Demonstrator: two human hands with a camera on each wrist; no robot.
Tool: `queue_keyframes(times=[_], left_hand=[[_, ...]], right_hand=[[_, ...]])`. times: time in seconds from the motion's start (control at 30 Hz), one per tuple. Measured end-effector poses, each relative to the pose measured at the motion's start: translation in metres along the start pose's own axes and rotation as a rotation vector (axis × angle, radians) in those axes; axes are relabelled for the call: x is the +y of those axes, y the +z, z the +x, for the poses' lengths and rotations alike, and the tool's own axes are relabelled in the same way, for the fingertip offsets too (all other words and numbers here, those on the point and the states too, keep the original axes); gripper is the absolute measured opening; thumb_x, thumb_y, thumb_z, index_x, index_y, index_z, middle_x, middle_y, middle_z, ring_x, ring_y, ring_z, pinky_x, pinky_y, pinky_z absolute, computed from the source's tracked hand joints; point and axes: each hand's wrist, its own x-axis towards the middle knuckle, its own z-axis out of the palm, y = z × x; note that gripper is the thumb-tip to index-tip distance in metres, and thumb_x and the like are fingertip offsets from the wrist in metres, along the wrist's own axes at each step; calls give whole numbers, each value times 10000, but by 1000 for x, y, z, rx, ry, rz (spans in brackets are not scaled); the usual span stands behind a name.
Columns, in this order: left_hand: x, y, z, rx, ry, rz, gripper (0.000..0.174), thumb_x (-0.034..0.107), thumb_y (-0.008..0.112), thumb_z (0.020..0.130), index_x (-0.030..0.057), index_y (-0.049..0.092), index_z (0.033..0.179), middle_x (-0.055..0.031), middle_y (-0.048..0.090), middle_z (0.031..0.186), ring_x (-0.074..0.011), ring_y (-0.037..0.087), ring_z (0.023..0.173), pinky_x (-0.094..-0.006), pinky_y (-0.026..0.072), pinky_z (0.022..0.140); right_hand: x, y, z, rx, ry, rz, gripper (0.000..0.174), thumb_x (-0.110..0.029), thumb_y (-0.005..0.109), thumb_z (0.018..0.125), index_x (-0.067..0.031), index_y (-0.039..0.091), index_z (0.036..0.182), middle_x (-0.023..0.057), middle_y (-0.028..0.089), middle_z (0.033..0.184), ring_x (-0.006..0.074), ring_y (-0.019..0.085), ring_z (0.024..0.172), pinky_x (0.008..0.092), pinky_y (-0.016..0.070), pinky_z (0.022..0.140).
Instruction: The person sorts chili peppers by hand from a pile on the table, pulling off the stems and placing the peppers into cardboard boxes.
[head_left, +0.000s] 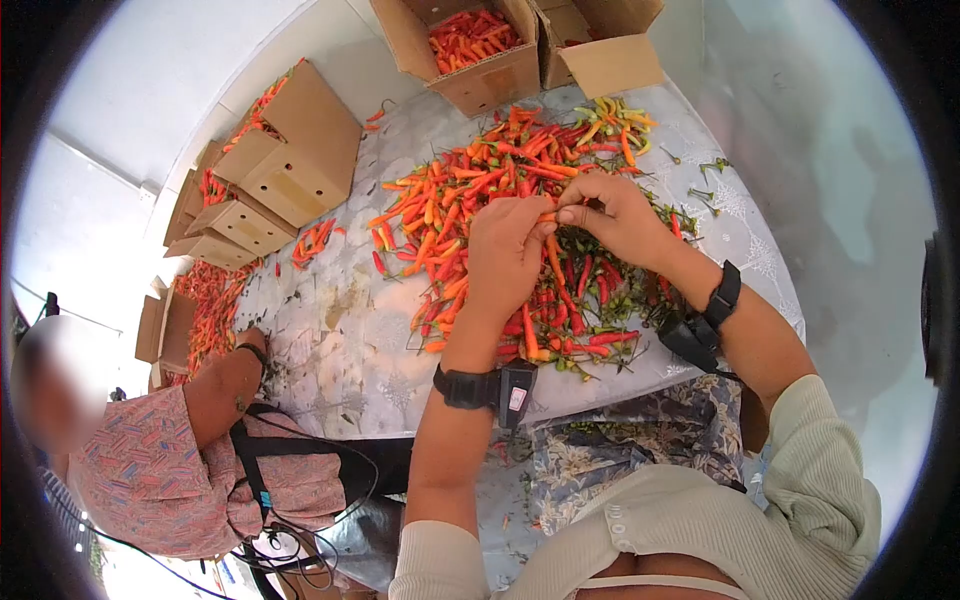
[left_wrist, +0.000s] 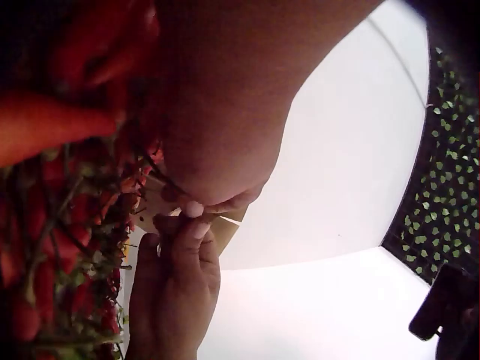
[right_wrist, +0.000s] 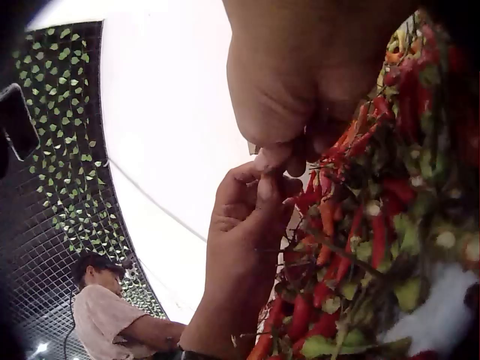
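Over a broad heap of red and orange chili peppers (head_left: 440, 215), both hands meet fingertip to fingertip. The left hand (head_left: 505, 255) pinches a small orange chili pepper (head_left: 548, 216) between thumb and fingers. From the other side, the right hand (head_left: 625, 222) pinches at the same pepper, its thumb and forefinger curled close together. The fingers hide most of that pepper in both wrist views. Beneath the hands lie more peppers and a pile of green stems (head_left: 625, 300). The right wrist view shows the left hand (right_wrist: 244, 232) touching the right hand (right_wrist: 289, 97).
Cardboard boxes stand at the back, one box (head_left: 490, 85) holding red peppers. More boxes (head_left: 300, 150) line the left side. Another person (head_left: 160, 450) sits at the left with a hand on the table (head_left: 350, 380). Yellow-green peppers (head_left: 605, 120) lie at the heap's far edge.
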Motion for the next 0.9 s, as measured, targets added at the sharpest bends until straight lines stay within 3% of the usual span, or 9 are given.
queue_keyframes(times=[0.17, 0.37, 0.47, 0.57, 0.67, 0.77, 0.9], left_hand=[[0, 0, -3, -21, -115, -171, 172, 99, 629, 846, 37, 626, 1006, -105, 640, 892, -293, 598, 851, -382, 464, 772], [3, 0, -2, -11, -206, -345, 154, 145, 549, 945, 19, 555, 1036, -90, 637, 885, -208, 625, 849, -317, 487, 787], [-1, 7, -5, 94, -325, -474, 153, 163, 497, 983, 21, 505, 1038, -91, 622, 855, -157, 607, 757, -279, 481, 716], [-11, 6, -5, 172, -384, -477, 143, 169, 463, 999, 31, 487, 1031, -71, 590, 812, -116, 562, 683, -250, 456, 647], [-12, 4, -6, 197, -412, -463, 149, 178, 458, 1003, 35, 498, 1019, -38, 548, 779, -95, 508, 654, -239, 426, 609], [-11, 4, -5, 215, -430, -459, 172, 195, 462, 1004, 32, 518, 996, -13, 525, 773, -81, 464, 648, -229, 402, 597], [-11, 5, -4, 190, -427, -423, 207, 232, 516, 985, 28, 546, 967, 10, 517, 782, -63, 429, 647, -222, 383, 587]], right_hand=[[13, -2, 2, -110, 138, 372, 174, -187, 652, 901, -15, 629, 889, 0, 620, 784, 70, 537, 763, 242, 429, 693], [1, -2, 3, -118, 267, 636, 223, -237, 615, 936, -14, 618, 940, -9, 622, 819, 69, 549, 762, 247, 447, 690], [8, -1, 4, 81, 396, 510, 230, -237, 672, 881, -25, 630, 961, 28, 626, 873, 139, 583, 820, 299, 466, 758], [10, 3, -1, 208, -123, -428, 330, -233, 739, 791, -26, 629, 1024, 88, 604, 998, 242, 579, 946, 347, 461, 841], [1, 5, -5, -37, -112, -407, 440, -233, 791, 697, -32, 638, 1058, 120, 568, 1086, 316, 522, 1067, 410, 421, 930], [5, 17, -13, -40, -190, -520, 419, -288, 791, 699, -60, 652, 1023, 95, 565, 1066, 299, 513, 1077, 420, 431, 888], [4, 15, -10, -88, -117, -489, 334, -242, 783, 703, -70, 655, 960, 87, 549, 1081, 300, 501, 1091, 414, 428, 892]])
